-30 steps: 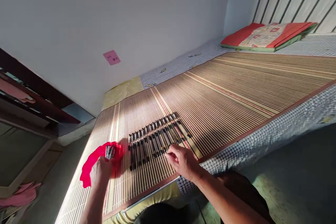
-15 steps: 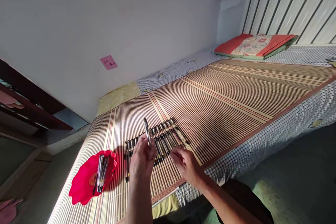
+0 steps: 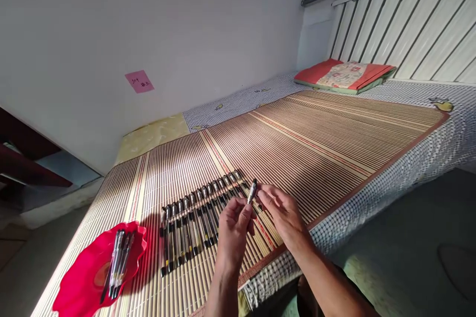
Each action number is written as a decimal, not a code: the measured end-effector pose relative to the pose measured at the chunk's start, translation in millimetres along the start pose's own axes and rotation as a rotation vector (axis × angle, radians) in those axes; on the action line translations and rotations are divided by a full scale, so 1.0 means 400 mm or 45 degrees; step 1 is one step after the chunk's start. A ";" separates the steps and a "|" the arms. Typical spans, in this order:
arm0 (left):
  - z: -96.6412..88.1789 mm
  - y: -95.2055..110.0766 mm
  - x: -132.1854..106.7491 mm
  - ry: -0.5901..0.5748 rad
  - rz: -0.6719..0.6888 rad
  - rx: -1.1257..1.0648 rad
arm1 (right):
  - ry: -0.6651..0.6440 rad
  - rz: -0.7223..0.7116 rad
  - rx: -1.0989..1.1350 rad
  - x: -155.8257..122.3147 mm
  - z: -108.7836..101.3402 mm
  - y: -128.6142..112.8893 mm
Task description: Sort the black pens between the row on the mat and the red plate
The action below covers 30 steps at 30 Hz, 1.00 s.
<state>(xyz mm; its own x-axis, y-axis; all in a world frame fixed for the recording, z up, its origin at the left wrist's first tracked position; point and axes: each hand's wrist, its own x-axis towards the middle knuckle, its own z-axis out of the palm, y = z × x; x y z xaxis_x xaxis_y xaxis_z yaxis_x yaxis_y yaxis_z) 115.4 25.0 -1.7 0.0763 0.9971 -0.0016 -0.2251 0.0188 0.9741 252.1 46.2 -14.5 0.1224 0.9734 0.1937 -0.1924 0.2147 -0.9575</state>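
My left hand (image 3: 233, 228) is closed around a pen (image 3: 252, 191) with a black-tipped top, which points up and away from me. My right hand (image 3: 280, 208) is just right of that pen, its fingers bent loosely and their tips close beside it; whether they touch it I cannot tell. Left of my hands, several black-capped clear pens (image 3: 186, 223) lie side by side in a row on the striped mat, caps toward the wall. Part of the row's right end is hidden behind my left hand. A red wavy-rimmed plate (image 3: 76, 270) holds more pens (image 3: 121, 262).
The bamboo mat (image 3: 290, 143) covers a bed with a checked sheet (image 3: 353, 218) along its edge. A folded red and floral quilt (image 3: 342, 75) rests near the white slatted headboard (image 3: 401, 22). A pink note (image 3: 139, 81) is stuck to the wall.
My left hand has moved right with the pen, from over the row to its right end. My right hand has risen up to the pen. The view has shifted slightly.
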 end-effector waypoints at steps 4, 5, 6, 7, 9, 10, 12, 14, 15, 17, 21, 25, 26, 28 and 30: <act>0.012 -0.014 0.000 -0.077 -0.064 0.045 | 0.041 0.096 0.052 -0.005 0.010 -0.003; 0.016 -0.014 0.000 -0.102 -0.093 0.046 | 0.068 0.125 0.065 -0.009 0.012 -0.002; 0.022 -0.012 0.000 -0.130 -0.126 0.058 | 0.100 0.149 0.081 -0.013 0.013 0.001; 0.029 -0.009 -0.002 -0.146 -0.148 0.087 | 0.138 0.166 0.102 -0.016 0.013 0.004; 0.045 0.000 -0.011 -0.113 -0.121 0.239 | 0.199 0.220 0.154 -0.015 0.001 0.010; 0.051 0.005 -0.018 -0.072 -0.084 0.355 | 0.223 0.262 0.186 -0.010 -0.014 0.011; 0.055 0.013 -0.030 -0.033 -0.033 0.559 | 0.310 0.314 0.287 0.014 -0.067 0.006; 0.040 0.017 -0.035 -0.086 -0.088 0.583 | 0.479 0.210 0.444 0.050 -0.139 -0.006; 0.025 0.018 -0.033 -0.103 -0.132 0.512 | 0.585 0.111 0.532 0.070 -0.175 -0.012; -0.012 0.018 -0.024 -0.029 -0.173 0.296 | 0.616 0.028 0.499 0.109 -0.221 -0.013; -0.076 0.030 0.000 0.199 -0.058 -0.048 | 0.158 0.235 -0.019 0.187 -0.173 0.043; -0.103 0.052 0.005 0.186 -0.025 -0.146 | -0.082 0.388 -0.430 0.300 -0.052 0.127; -0.106 0.055 0.005 0.181 -0.030 -0.147 | -0.118 0.423 -0.503 0.330 -0.029 0.143; -0.112 0.060 0.004 0.181 -0.033 -0.149 | -0.180 0.490 -0.660 0.383 0.001 0.168; -0.114 0.061 0.005 0.184 -0.030 -0.153 | -0.230 0.534 -0.813 0.419 0.018 0.182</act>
<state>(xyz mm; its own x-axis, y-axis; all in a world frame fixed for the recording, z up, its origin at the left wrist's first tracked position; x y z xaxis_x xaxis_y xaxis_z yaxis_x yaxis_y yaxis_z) 65.7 30.8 12.0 -0.0553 0.9964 -0.0650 -0.3400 0.0424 0.9395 251.6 225.5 -50.4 -0.0078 0.9727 -0.2319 0.4161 -0.2077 -0.8853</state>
